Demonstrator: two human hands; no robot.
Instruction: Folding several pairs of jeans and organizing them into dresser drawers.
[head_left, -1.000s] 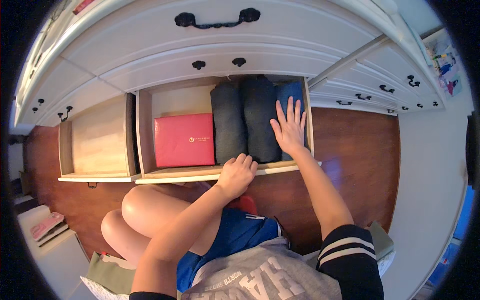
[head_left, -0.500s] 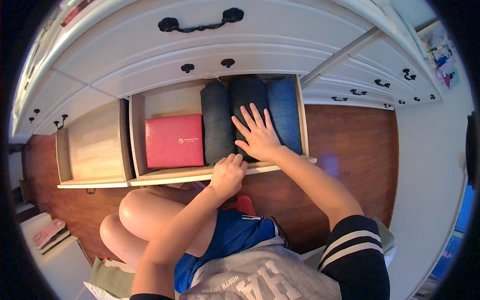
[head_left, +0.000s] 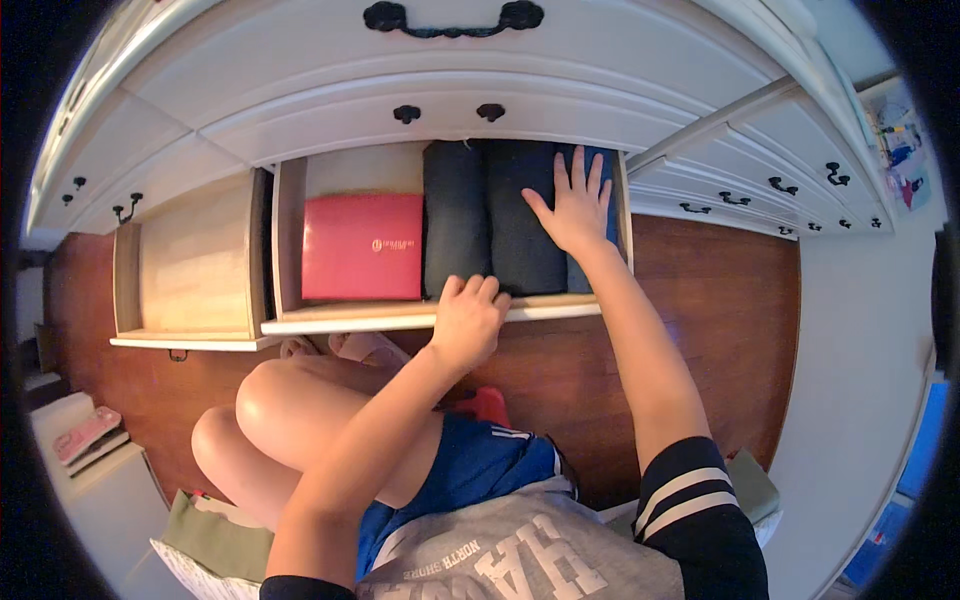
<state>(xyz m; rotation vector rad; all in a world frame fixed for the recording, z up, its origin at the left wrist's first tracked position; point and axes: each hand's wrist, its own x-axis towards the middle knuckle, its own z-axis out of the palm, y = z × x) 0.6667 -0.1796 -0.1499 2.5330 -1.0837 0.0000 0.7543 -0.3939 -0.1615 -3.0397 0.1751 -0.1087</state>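
My left hand (head_left: 467, 318) has its fingers curled over the front edge of an open wooden drawer (head_left: 345, 325). My right hand (head_left: 582, 210) lies with spread fingers on a rolled pair of blue jeans (head_left: 578, 278) at the drawer's right side, its thumb reaching over the black roll beside it. That black folded garment (head_left: 520, 225) fills the middle. Left of it lies a dark grey denim roll (head_left: 457, 215). A flat red box (head_left: 362, 245) sits in the drawer's left part. My right hand hides much of the blue jeans.
A second open drawer (head_left: 195, 250) stands at the left. White drawer fronts (head_left: 560, 65) with black handles rise behind. Below the drawers are my bent knees (head_left: 290, 400) and a red object (head_left: 488, 405) on the wooden floor (head_left: 710, 320). A white cabinet (head_left: 100, 500) stands lower left.
My right hand has moved right, from the black garment onto the blue jeans, its fingers still spread. The left hand keeps its hold on the drawer edge. The whole view has shifted slightly.
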